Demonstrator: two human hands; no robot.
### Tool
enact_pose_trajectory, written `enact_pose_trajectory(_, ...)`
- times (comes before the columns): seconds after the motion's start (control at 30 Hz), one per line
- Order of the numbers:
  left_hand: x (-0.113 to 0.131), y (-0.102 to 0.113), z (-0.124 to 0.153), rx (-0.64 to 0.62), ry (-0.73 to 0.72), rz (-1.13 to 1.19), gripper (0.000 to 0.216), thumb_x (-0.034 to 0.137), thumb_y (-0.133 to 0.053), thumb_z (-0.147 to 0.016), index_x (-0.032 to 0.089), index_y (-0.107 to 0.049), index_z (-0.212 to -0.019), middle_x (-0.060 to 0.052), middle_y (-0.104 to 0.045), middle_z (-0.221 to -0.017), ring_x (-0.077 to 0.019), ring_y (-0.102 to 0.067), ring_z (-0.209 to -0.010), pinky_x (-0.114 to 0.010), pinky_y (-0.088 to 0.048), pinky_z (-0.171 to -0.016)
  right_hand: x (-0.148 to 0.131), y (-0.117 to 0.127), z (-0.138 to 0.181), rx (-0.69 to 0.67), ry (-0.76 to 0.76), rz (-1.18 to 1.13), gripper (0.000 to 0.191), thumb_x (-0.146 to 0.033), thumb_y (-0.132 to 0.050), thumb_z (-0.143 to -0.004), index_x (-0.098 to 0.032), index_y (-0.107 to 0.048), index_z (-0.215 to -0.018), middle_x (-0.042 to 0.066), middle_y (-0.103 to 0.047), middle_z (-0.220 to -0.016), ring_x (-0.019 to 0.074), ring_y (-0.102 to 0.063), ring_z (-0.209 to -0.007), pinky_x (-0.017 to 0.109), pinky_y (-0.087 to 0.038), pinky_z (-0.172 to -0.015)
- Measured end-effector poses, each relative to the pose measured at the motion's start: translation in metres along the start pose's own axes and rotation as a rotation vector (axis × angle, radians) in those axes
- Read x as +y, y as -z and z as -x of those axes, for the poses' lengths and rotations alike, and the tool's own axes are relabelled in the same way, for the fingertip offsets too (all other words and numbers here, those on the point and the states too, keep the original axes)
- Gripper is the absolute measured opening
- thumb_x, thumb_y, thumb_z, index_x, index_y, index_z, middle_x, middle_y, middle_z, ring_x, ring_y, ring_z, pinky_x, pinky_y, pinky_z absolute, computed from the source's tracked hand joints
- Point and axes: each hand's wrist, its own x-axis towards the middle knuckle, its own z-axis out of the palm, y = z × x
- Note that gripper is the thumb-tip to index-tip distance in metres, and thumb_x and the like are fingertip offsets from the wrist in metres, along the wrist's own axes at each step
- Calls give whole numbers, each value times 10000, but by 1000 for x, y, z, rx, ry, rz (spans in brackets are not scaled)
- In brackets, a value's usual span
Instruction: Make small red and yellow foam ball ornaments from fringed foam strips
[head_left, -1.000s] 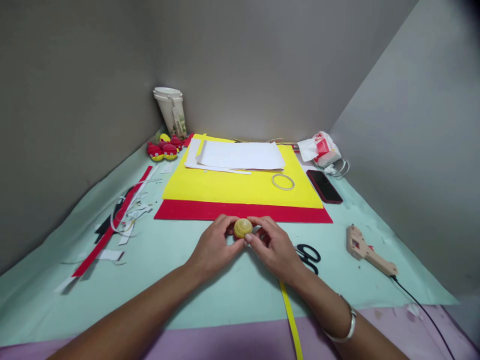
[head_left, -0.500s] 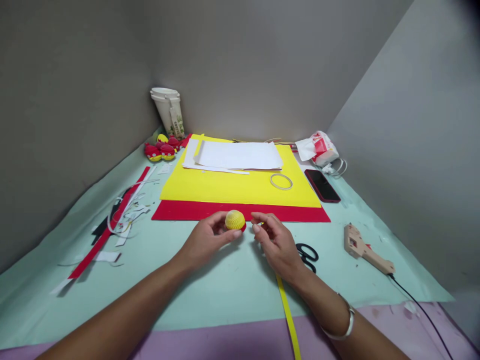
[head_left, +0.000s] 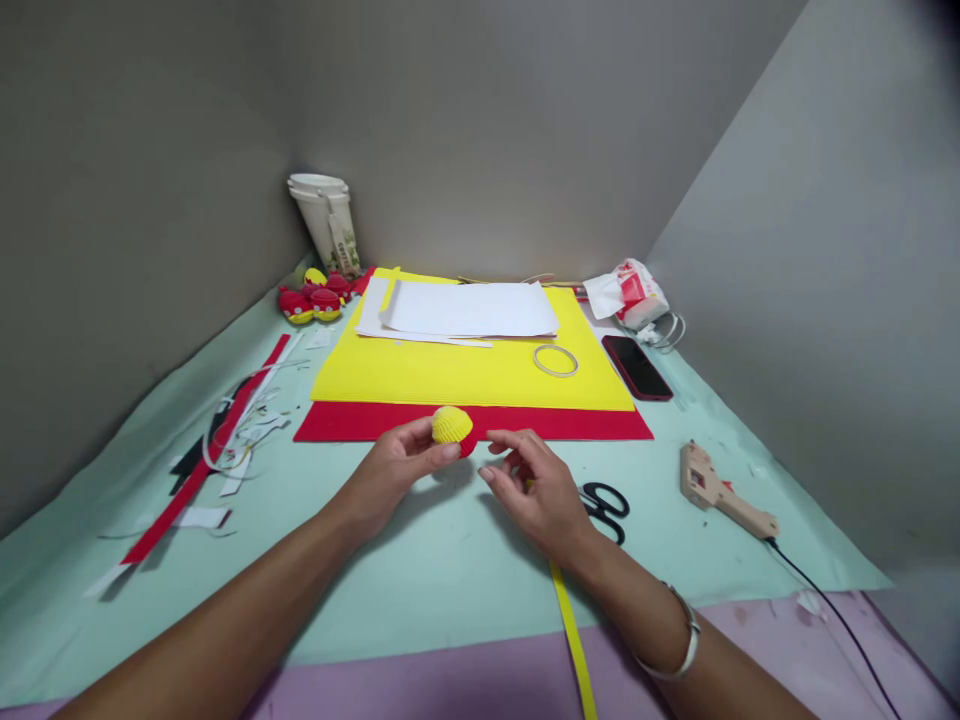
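Note:
My left hand (head_left: 390, 475) pinches a small round piece (head_left: 453, 427), yellow on top and red beneath, just above the mint table cover (head_left: 360, 580). A little to its right, my right hand (head_left: 536, 488) hovers with fingers loosely curled and apart, holding nothing. It wears a silver bangle at the wrist. A yellow strip (head_left: 570, 630) runs under that forearm toward the near edge. Both hands sit just in front of a red foam sheet (head_left: 592, 423) with a yellow foam sheet (head_left: 450, 372) laid on it.
White papers (head_left: 465, 308) and a ring (head_left: 556, 360) lie on the yellow sheet. Black scissors (head_left: 604, 503), a glue gun (head_left: 720, 490) with cord, a dark phone (head_left: 636, 366) and a tissue pack (head_left: 628, 292) are at right. Paper scraps (head_left: 225, 440), red-yellow pieces (head_left: 307, 300) and stacked cups (head_left: 322, 222) are at left.
My right hand has let go of the round piece and drawn back to the right. My left hand has turned the piece, showing its red underside, and shifted slightly left.

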Motion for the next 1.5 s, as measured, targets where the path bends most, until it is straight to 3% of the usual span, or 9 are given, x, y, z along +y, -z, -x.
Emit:
enact_pose_trajectory(0.13,-2,-2,0,26,-6,-61,371,374,-724,-782,235,-659,-1120,-33,-707,-1068,-199,-623,-957,-316,-471,-835,0,2,0,19,-1,-12,318,-235,-608,-864,-213,-585,-1180,51,-596,-970,133,-563,-679,265,-472,-582)
enact_pose_trajectory(0.27,-6,-9,1,86,-69,-322,442,380,-750,-735,208,-633,-1125,-60,-691,-1048,-234,-629,-946,-356,-484,-815,0,2,0,31,39,-1,394,-270,-634,-859,-216,-552,-1240,79,-593,-1037,183,-601,-856,283,-509,-646)
enact_pose_trajectory(0.4,-8,-15,4,111,-193,-599,355,360,-698,-762,223,-642,-1085,-48,-657,-1005,-209,-610,-863,-335,-486,-751,2,1,0,-26,57,41,479,-300,-674,-836,-236,-527,-1288,90,-591,-1092,216,-580,-951,322,-531,-716)
enact_pose_trajectory(0.57,-9,-15,5,102,-256,-760,316,333,-660,-781,241,-641,-1082,-45,-624,-1001,-216,-594,-893,-337,-485,-775,3,0,0,-87,21,43,489,-269,-675,-832,-225,-521,-1294,93,-582,-1111,214,-574,-958,334,-538,-740)
enact_pose_trajectory(0.87,-10,-16,5,118,-278,-889,316,380,-665,-789,218,-646,-1060,-61,-626,-1015,-252,-573,-961,-373,-462,-832,5,-1,1,-112,5,43,460,-246,-654,-840,-232,-525,-1281,90,-587,-1096,217,-578,-968,336,-538,-745)
enact_pose_trajectory(1.27,-9,-16,6,122,-265,-885,335,386,-658,-784,226,-639,-1077,-65,-635,-1026,-264,-581,-968,-386,-467,-825,4,0,2,-139,0,50,445,-235,-648,-843,-243,-533,-1273,76,-602,-1099,205,-586,-923,341,-536,-756)
enact_pose_trajectory(1.5,-13,-15,6,158,-238,-874,491,416,-692,-761,225,-568,-1196,-81,-630,-1111,-281,-585,-1027,-410,-475,-871,3,0,1,-138,-1,42,459,-201,-641,-837,-247,-533,-1280,75,-602,-1090,207,-584,-946,344,-533,-772)
